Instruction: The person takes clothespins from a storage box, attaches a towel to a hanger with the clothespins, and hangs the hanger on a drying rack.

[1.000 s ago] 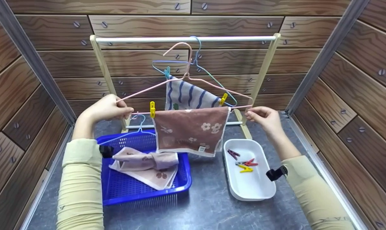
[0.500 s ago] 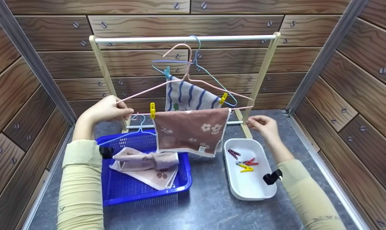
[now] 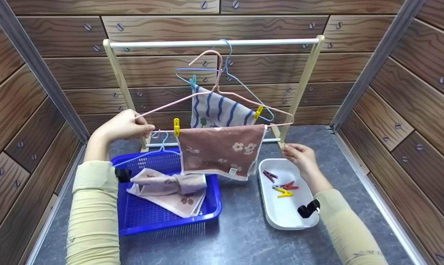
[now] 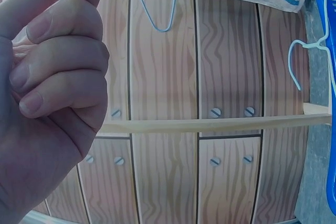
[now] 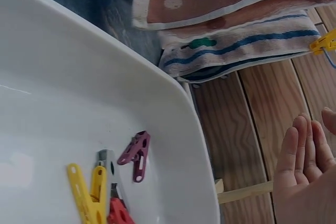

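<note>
Hold pink hanger [image 3: 217, 87] level, pinched in left hand [image 3: 123, 126]. With right hand [image 3: 301, 156] empty and relaxed, take purple clip [image 5: 138, 149] by handles, then pin brown towel's [image 3: 222, 151] free corner.

The right hand [image 3: 303, 157] has dropped away from the pink hanger [image 3: 216, 89].

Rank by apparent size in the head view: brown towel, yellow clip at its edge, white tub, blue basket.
1. Blue basket, though partly covered
2. Brown towel and white tub: too alike to rank
3. Yellow clip, clearly smallest
</note>
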The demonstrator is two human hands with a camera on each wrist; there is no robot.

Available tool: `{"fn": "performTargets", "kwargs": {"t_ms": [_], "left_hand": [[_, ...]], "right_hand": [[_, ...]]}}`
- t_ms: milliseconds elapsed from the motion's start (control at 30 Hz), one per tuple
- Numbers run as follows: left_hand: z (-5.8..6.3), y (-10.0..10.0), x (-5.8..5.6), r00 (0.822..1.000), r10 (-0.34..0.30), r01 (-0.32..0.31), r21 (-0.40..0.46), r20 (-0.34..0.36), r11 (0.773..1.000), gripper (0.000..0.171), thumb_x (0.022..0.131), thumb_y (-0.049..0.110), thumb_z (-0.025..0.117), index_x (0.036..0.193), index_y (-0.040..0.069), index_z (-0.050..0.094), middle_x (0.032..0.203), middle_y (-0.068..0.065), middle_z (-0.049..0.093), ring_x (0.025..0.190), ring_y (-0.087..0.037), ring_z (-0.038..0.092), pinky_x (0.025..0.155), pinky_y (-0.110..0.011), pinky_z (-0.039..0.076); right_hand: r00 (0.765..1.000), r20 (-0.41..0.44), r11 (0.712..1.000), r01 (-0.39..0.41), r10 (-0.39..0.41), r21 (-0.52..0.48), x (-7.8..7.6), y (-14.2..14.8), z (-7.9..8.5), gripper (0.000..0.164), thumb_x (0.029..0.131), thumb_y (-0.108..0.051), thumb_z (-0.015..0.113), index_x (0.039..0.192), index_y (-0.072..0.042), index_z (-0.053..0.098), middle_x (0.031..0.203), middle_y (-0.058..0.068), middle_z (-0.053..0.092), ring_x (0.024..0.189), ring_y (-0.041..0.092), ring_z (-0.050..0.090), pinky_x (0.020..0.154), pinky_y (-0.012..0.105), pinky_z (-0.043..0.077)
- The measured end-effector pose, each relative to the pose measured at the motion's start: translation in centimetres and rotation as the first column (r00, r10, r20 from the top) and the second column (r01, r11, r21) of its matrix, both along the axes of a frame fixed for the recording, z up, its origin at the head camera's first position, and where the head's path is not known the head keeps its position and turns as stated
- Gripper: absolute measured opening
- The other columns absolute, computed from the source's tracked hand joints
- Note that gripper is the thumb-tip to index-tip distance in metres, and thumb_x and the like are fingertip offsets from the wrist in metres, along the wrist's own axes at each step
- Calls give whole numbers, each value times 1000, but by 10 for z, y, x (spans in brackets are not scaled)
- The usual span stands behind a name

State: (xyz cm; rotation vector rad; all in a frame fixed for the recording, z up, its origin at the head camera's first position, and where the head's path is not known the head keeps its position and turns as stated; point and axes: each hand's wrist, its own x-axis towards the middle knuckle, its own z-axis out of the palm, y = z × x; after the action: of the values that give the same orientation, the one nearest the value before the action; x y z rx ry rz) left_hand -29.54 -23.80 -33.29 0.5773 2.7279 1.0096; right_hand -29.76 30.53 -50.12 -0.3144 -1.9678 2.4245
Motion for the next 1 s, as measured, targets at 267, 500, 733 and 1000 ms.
{"fn": "performTargets", "kwargs": {"t_ms": [267, 500, 733, 1000], "left_hand": [[-1, -1, -1, 1000, 10, -10, 3, 14, 1000, 35, 101, 22, 68, 80, -5, 75, 61, 13, 60, 52, 1, 46, 50, -18, 37], [-3, 0, -1, 1000, 13, -13, 8, 24, 1000, 35, 101, 22, 68, 77, -3, 74, 58, 15, 57, 52, 1, 46, 51, -18, 39], [-3, 1, -1, 1000, 9, -9, 2, 15, 1000, 35, 100, 24, 69, 76, -1, 73, 59, 15, 57, 52, 1, 45, 51, -19, 37], [-3, 2, 0, 1000, -1, 1, -10, -3, 1000, 35, 99, 24, 69, 74, 0, 72, 57, 15, 54, 50, 2, 42, 50, -18, 34]], "right_hand": [[991, 128, 997, -15, 25, -80, 3, 2, -14, 15, 104, -3, 64, 96, -12, 73, 81, -5, 78, 80, 6, 75, 86, 20, 61], [970, 236, 999, -50, 51, -11, 3, -1, -28, 23, 102, -4, 67, 123, 2, 62, 82, -6, 77, 83, 5, 75, 90, 22, 61], [951, 301, 998, -69, 63, 8, 4, -1, -41, 12, 101, -1, 67, 112, 0, 68, 81, -5, 76, 83, 6, 74, 101, 28, 59], [951, 297, 994, -104, 87, 41, 8, -3, -49, 22, 101, 3, 62, 122, 10, 63, 81, -5, 75, 78, 5, 72, 93, 25, 61]]}}
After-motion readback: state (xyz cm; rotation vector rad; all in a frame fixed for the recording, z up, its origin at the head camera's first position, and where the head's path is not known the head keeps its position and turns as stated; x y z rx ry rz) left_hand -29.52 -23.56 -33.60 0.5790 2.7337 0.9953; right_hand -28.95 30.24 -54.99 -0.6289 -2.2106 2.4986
